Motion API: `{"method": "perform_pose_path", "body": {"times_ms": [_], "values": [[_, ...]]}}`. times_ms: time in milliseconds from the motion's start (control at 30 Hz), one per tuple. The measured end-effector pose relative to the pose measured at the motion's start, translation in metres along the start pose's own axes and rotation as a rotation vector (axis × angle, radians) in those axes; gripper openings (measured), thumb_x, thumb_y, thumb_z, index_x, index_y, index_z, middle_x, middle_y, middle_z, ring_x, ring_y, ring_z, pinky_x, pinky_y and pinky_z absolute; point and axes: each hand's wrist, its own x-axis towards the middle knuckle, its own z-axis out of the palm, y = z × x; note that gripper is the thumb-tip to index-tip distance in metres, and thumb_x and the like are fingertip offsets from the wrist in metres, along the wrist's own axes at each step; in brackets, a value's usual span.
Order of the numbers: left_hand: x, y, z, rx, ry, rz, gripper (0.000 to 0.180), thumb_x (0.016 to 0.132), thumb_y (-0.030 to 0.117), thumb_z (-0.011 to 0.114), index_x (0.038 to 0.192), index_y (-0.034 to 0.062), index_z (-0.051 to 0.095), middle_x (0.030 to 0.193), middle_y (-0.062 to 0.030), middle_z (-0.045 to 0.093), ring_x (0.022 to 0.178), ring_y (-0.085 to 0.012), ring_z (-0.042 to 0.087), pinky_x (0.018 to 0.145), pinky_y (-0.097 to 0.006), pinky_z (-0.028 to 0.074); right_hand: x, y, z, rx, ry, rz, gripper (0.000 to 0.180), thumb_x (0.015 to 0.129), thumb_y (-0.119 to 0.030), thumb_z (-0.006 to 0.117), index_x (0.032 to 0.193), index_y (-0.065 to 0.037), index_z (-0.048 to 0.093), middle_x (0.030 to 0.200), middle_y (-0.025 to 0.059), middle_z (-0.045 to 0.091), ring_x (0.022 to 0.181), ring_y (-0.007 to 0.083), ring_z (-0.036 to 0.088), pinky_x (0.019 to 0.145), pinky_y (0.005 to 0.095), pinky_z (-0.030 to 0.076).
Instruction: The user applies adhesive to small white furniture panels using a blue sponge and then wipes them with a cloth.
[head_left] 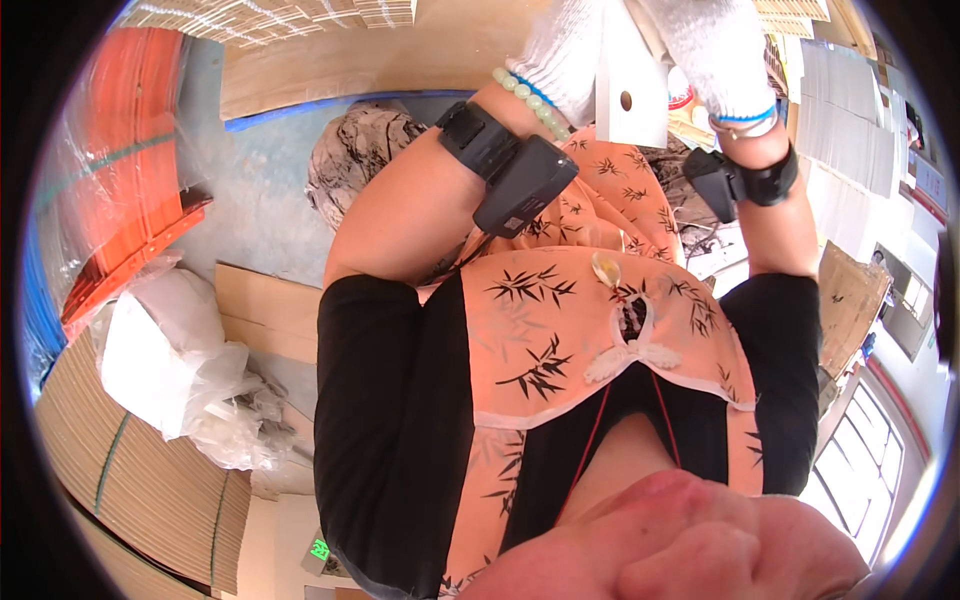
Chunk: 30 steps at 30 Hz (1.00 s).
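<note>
At the upper edge, my left hand [562, 62] and my right hand [708, 58] wear white knitted gloves with blue cuffs. Between them stands a white cardboard piece [632, 104] with a small oval hole near its lower end. The left glove lies against the piece's left edge, and the right glove is close by its right side. Glare and the picture's upper edge hide the fingers of both hands, so their grip does not show. A red-and-white printed thing [681, 96] shows partly beside the right glove.
A brown board [300, 75] with a blue edge lies ahead on the left. Orange wrapped stacks [115, 150], crumpled clear plastic [165, 350] and strapped cardboard stacks [150, 485] line the left. White stacked sheets [845, 110] and a brown carton [850, 300] stand at right.
</note>
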Motion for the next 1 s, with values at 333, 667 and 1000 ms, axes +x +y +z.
{"method": "perform_pose_path", "body": {"times_ms": [333, 667, 1000], "values": [[0.033, 0.006, -0.043, -0.019, -0.350, -0.031, 0.063, 0.106, 0.056, 0.035, 0.132, 0.0006, 0.050, 0.122, -0.0147, 0.063, 0.112, -0.0243, 0.064, 0.092, -0.037, 0.058, 0.003, 0.011, -0.056, 0.370, -0.407, -0.097, 0.055, 0.084, -0.008, 0.082, 0.132, 0.001, 0.058, 0.121, 0.0126, 0.062, 0.097, 0.0197, 0.067, 0.080, 0.0306, 0.058], [0.020, 0.011, -0.024, -0.139, -0.387, -0.032, 0.066, 0.104, 0.060, 0.038, 0.129, 0.0006, 0.054, 0.123, -0.0173, 0.063, 0.110, -0.0269, 0.065, 0.092, -0.040, 0.059, -0.004, 0.021, -0.037, -0.591, -0.130, -0.906, 0.028, 0.074, -0.005, 0.078, 0.100, 0.000, 0.072, 0.099, 0.0137, 0.070, 0.085, 0.0313, 0.071, 0.069, 0.0401, 0.058], [0.010, 0.010, -0.025, -0.120, -0.258, 0.005, 0.065, 0.104, 0.058, 0.039, 0.129, 0.0007, 0.054, 0.119, -0.0164, 0.064, 0.107, -0.0266, 0.065, 0.090, -0.039, 0.058, -0.013, 0.012, -0.008, -0.217, -0.028, -0.496, 0.014, 0.088, -0.004, 0.063, 0.101, -0.001, 0.068, 0.089, 0.0157, 0.066, 0.080, 0.0346, 0.065, 0.073, 0.0387, 0.052]]}}
